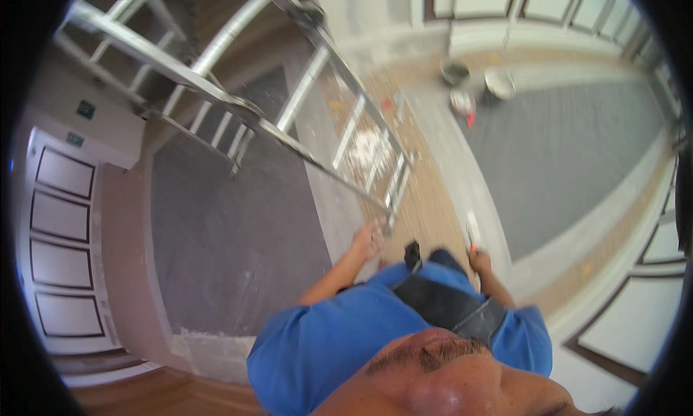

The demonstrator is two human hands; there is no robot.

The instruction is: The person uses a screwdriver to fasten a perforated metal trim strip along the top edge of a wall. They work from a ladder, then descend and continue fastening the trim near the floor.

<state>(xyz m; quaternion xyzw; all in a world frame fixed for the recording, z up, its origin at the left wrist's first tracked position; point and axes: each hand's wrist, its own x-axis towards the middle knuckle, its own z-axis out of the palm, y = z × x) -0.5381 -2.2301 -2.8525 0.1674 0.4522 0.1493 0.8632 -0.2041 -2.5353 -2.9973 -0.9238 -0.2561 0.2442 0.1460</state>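
In my right hand (478,261) is a putty knife (473,228) with an orange-and-dark handle; its pale blade points away from me, over the light floor strip. My left hand (369,240) is held out at the left, its fingers loosely apart and a little blurred, with nothing visible in them. Beside those fingers is the lower end of an aluminium folding ladder (393,203). Whether the hand touches the ladder I cannot tell.
The ladder spans the upper left. Beyond me on the right stand a dark bucket (455,72), a light bucket (499,84) and a small white tub (463,103) with something red. Grey sheeting (570,149) covers parts of the floor. White spatter (369,150) lies beneath the ladder. Panelled walls surround the room.
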